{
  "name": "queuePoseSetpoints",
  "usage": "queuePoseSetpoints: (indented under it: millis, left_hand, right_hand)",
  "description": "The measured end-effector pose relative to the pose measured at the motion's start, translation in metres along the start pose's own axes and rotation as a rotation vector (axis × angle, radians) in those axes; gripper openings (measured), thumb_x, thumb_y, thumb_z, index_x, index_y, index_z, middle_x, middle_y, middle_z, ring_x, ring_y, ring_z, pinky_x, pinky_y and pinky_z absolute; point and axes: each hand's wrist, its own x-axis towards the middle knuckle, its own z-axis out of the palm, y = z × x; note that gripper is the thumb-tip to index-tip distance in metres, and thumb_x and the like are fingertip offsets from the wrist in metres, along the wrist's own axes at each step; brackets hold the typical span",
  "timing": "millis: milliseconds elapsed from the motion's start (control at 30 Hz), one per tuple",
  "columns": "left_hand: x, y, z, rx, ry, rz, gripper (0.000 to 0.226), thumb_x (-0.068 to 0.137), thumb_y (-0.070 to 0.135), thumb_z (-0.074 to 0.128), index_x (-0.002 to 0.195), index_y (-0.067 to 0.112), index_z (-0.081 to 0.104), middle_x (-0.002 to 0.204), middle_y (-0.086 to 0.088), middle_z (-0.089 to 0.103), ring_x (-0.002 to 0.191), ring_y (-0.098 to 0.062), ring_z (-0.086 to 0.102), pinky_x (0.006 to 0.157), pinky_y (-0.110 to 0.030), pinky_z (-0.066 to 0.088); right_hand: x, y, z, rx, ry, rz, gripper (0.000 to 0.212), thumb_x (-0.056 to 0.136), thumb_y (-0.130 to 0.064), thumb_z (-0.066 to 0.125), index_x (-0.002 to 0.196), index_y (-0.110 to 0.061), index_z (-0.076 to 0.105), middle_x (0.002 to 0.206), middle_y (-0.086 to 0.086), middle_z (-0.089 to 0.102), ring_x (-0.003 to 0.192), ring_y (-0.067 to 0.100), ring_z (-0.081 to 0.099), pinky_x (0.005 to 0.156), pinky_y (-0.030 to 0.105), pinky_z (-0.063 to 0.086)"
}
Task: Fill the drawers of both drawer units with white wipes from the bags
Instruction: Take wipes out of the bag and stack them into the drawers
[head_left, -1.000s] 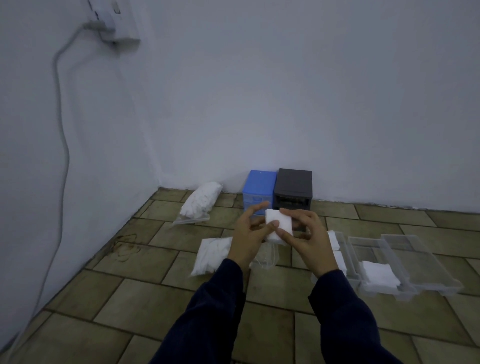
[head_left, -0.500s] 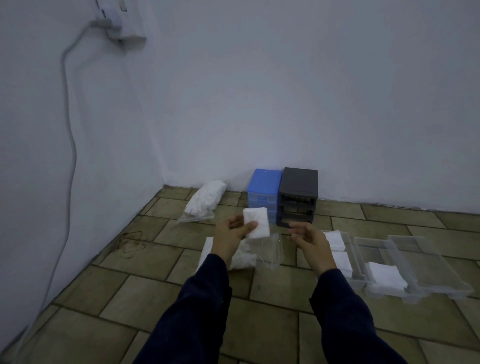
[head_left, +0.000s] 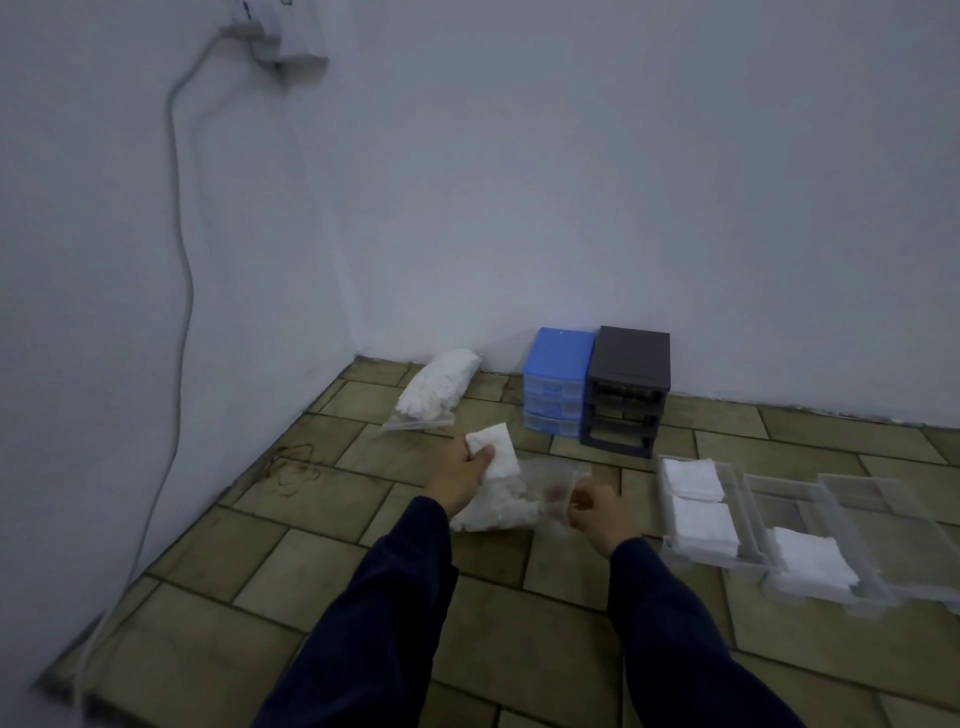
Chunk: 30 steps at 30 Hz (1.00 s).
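Where drawers (head_left: 753, 525) lie, cable (head_left: 179, 249) hangs

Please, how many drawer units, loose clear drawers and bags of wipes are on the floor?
Drawer units: 2 (blue, black)
Loose drawers: 3 ()
Bags: 2 ()
Total: 7

A folded white wipe (head_left: 496, 451) shows against the olive-brown tiled floor (head_left: 311, 566), whose tiles are set off by dark grout lines. The clear plastic bag (head_left: 498, 506) shows white wipes inside; a second clear bag (head_left: 439, 387) looks off-white. One drawer unit (head_left: 556, 382) is bright blue, the other drawer unit (head_left: 626, 384) dark grey. Transparent drawers (head_left: 748, 558) hold white stacks. Sleeves (head_left: 374, 623) are navy; the wall (head_left: 571, 182) is pale bluish-white with a white cable (head_left: 179, 249).
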Motion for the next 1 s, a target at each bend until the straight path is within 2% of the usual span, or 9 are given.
queuePoseSetpoints:
  millis: [133, 200, 300, 433, 533, 667, 767, 867, 1000]
  left_hand:
    - [0.0, -0.001, -0.003, -0.079, -0.021, -0.048, 0.034, 0.099, 0.026, 0.043, 0.127, 0.007, 0.045, 0.122, -0.012, 0.053, 0.086, -0.014, 0.048, 0.075, -0.028, 0.04]
    - [0.0, -0.004, -0.005, -0.097, -0.035, -0.057, 0.032, 0.099, 0.025, 0.044, 0.126, 0.008, 0.047, 0.115, -0.011, 0.056, 0.082, -0.013, 0.048, 0.072, -0.028, 0.04]
    - [0.001, -0.005, -0.006, -0.092, -0.06, -0.068, 0.033, 0.099, 0.026, 0.044, 0.125, 0.008, 0.048, 0.115, -0.011, 0.058, 0.081, -0.012, 0.049, 0.075, -0.027, 0.041]
    - [0.003, -0.005, -0.006, -0.079, -0.072, -0.088, 0.033, 0.098, 0.029, 0.044, 0.126, 0.011, 0.048, 0.116, -0.009, 0.057, 0.082, -0.012, 0.049, 0.074, -0.028, 0.041]
    - [0.003, -0.004, -0.004, -0.092, -0.082, -0.087, 0.033, 0.099, 0.028, 0.043, 0.127, 0.011, 0.047, 0.11, -0.005, 0.055, 0.08, -0.009, 0.049, 0.065, -0.023, 0.04]
    - [0.003, -0.004, -0.004, -0.082, -0.079, -0.093, 0.034, 0.099, 0.027, 0.043, 0.128, 0.01, 0.046, 0.12, -0.009, 0.055, 0.09, -0.014, 0.048, 0.082, -0.029, 0.039]
    - [0.003, -0.004, -0.004, -0.096, -0.075, -0.082, 0.035, 0.099, 0.026, 0.042, 0.13, 0.008, 0.045, 0.126, -0.013, 0.054, 0.085, -0.013, 0.048, 0.075, -0.027, 0.041]
    - [0.004, -0.006, -0.003, -0.1, -0.057, -0.062, 0.034, 0.099, 0.024, 0.043, 0.128, 0.006, 0.046, 0.127, -0.015, 0.053, 0.076, -0.008, 0.046, 0.062, -0.02, 0.039]
    - [0.006, -0.006, -0.001, -0.092, -0.059, -0.055, 0.034, 0.099, 0.024, 0.043, 0.128, 0.006, 0.046, 0.125, -0.014, 0.054, 0.079, -0.01, 0.047, 0.062, -0.02, 0.038]
  right_hand:
    - [0.002, -0.002, 0.007, -0.156, -0.023, -0.007, 0.024, 0.09, -0.006, 0.055, 0.113, 0.0, 0.059, 0.116, 0.018, 0.06, 0.096, 0.021, 0.058, 0.07, 0.015, 0.047]
    - [0.005, -0.005, 0.012, -0.246, -0.017, 0.001, 0.028, 0.092, -0.006, 0.052, 0.119, 0.0, 0.057, 0.122, 0.018, 0.057, 0.101, 0.023, 0.057, 0.075, 0.021, 0.047]
    - [0.008, -0.009, 0.022, -0.349, -0.078, -0.018, 0.035, 0.091, -0.022, 0.057, 0.126, -0.015, 0.054, 0.126, 0.007, 0.055, 0.094, 0.01, 0.054, 0.064, 0.016, 0.044]
    - [0.01, -0.011, 0.028, -0.347, -0.052, -0.009, 0.035, 0.087, -0.025, 0.063, 0.12, -0.013, 0.057, 0.122, 0.006, 0.056, 0.106, 0.016, 0.056, 0.086, 0.023, 0.047]
    - [0.011, -0.01, 0.03, -0.352, -0.007, -0.025, 0.031, 0.09, -0.021, 0.059, 0.118, -0.009, 0.055, 0.121, 0.008, 0.057, 0.106, 0.018, 0.056, 0.083, 0.021, 0.044]
    - [0.011, -0.011, 0.03, -0.34, -0.014, -0.017, 0.033, 0.092, -0.02, 0.055, 0.123, -0.008, 0.051, 0.121, 0.009, 0.056, 0.108, 0.019, 0.056, 0.081, 0.02, 0.042]
    - [0.01, -0.006, 0.024, -0.259, 0.023, -0.06, 0.024, 0.092, -0.012, 0.054, 0.113, -0.001, 0.056, 0.115, 0.015, 0.059, 0.101, 0.024, 0.058, 0.083, 0.026, 0.048]
    - [0.006, -0.002, 0.014, -0.021, 0.061, -0.037, 0.012, 0.093, -0.005, 0.051, 0.105, -0.003, 0.055, 0.101, 0.014, 0.06, 0.078, 0.016, 0.057, 0.062, 0.021, 0.05]
    - [0.007, 0.0, 0.009, 0.136, -0.054, -0.014, 0.029, 0.091, -0.006, 0.055, 0.119, -0.005, 0.048, 0.115, 0.016, 0.058, 0.09, 0.022, 0.059, 0.062, 0.02, 0.051]
